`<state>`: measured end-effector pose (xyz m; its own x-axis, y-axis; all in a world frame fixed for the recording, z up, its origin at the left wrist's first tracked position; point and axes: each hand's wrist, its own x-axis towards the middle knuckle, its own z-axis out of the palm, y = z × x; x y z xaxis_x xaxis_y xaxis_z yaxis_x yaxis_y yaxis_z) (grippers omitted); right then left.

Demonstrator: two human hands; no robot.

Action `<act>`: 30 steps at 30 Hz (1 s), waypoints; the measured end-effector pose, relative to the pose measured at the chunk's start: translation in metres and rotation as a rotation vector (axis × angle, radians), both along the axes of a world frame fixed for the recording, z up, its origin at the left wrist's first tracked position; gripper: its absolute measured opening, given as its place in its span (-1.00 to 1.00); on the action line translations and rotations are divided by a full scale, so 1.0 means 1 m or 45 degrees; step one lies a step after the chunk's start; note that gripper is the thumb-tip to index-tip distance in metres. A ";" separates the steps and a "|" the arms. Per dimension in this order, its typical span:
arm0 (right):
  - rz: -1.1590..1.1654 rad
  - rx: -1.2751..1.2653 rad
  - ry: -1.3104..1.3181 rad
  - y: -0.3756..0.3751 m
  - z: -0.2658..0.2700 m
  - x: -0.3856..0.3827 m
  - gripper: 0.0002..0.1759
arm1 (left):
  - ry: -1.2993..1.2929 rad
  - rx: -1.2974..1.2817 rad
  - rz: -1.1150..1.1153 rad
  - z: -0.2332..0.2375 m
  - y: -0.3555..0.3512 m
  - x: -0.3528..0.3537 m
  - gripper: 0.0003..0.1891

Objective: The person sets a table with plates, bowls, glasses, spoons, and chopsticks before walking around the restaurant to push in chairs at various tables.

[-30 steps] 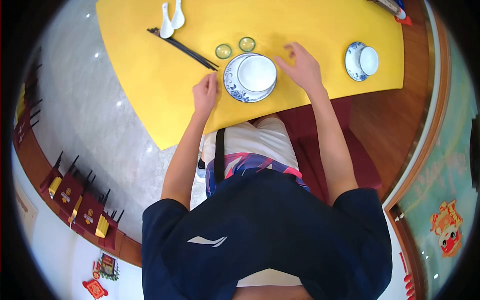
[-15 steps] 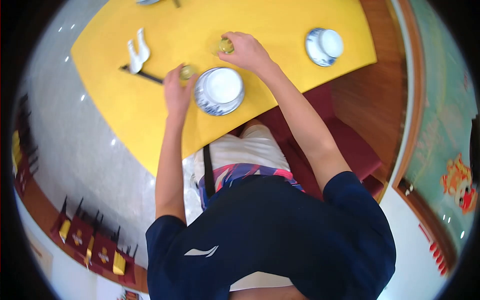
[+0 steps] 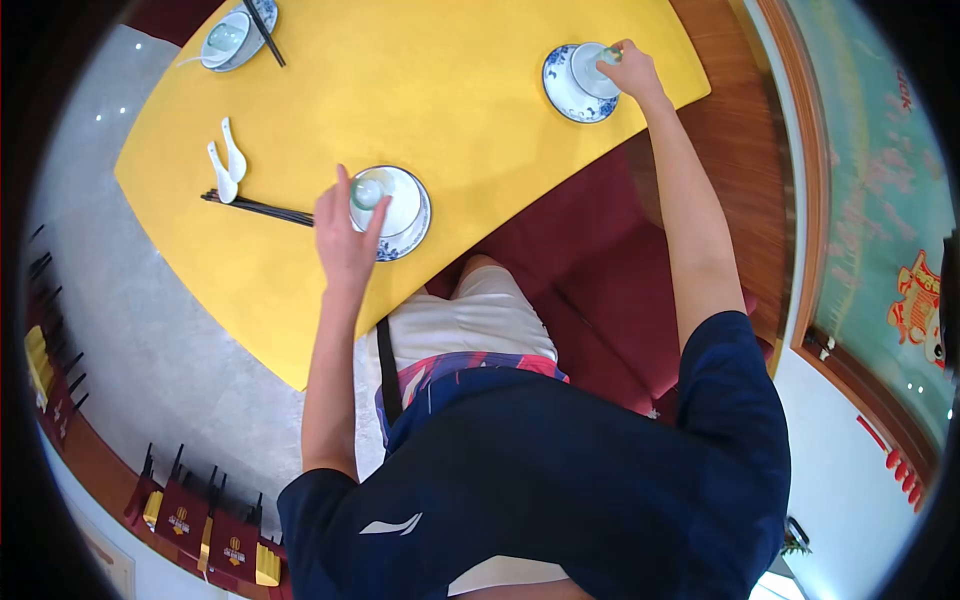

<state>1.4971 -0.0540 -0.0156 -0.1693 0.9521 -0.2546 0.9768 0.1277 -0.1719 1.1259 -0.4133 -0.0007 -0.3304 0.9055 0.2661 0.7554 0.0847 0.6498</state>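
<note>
Near the table edge, a small glass cup [image 3: 369, 190] rests in a white bowl [image 3: 404, 208] on a blue-patterned plate [image 3: 412, 243]. My left hand [image 3: 345, 235] is beside it, thumb and index finger spread apart around the cup. Whether they still touch the glass is hard to see. Farther right, my right hand [image 3: 635, 75] pinches another small glass cup [image 3: 609, 57] over a second white bowl [image 3: 592, 75]. That bowl stands on a blue-patterned plate [image 3: 572, 100]. Black chopsticks [image 3: 265, 208] lie left of my left hand, close to two white spoons [image 3: 224, 170].
A third setting at the far left has a plate [image 3: 264, 15], a bowl with a glass cup [image 3: 226, 38] and chopsticks [image 3: 267, 33]. Dark red chairs [image 3: 600, 290] stand against the near side of the yellow table [image 3: 470, 110]. Grey floor [image 3: 130, 290] lies to the left.
My right hand has carried its glass cup rightward to the far-right bowl. My left hand's cup has come from beside the nearer bowl into it, and those fingers have spread.
</note>
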 end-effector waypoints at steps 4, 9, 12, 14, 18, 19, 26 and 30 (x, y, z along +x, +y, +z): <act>-0.017 0.014 0.097 -0.006 -0.024 0.005 -0.28 | 0.137 -0.107 -0.145 -0.020 -0.009 0.014 -0.38; 0.092 0.067 0.146 -0.006 -0.030 0.013 -0.33 | 0.111 -0.126 -0.184 -0.033 -0.010 0.022 -0.41; 0.137 0.066 0.204 -0.014 -0.024 0.013 -0.34 | 0.083 -0.156 -0.128 -0.034 -0.012 0.020 -0.44; 0.147 0.036 0.229 -0.018 -0.022 0.012 -0.32 | 0.100 -0.149 -0.100 -0.032 -0.012 0.017 -0.46; 0.225 0.114 0.223 -0.021 -0.014 0.009 -0.28 | 0.025 -0.207 -0.088 -0.029 -0.012 0.015 -0.46; 0.242 0.109 0.220 -0.026 -0.007 0.000 -0.28 | 0.010 -0.248 -0.112 -0.027 -0.012 0.014 -0.44; 0.503 0.625 0.463 -0.083 0.026 -0.131 -0.41 | 0.161 -0.059 0.454 -0.044 -0.005 -0.064 -0.43; 0.582 0.440 0.740 -0.145 0.013 -0.216 -0.49 | 0.499 -0.062 0.726 -0.074 0.017 -0.160 -0.43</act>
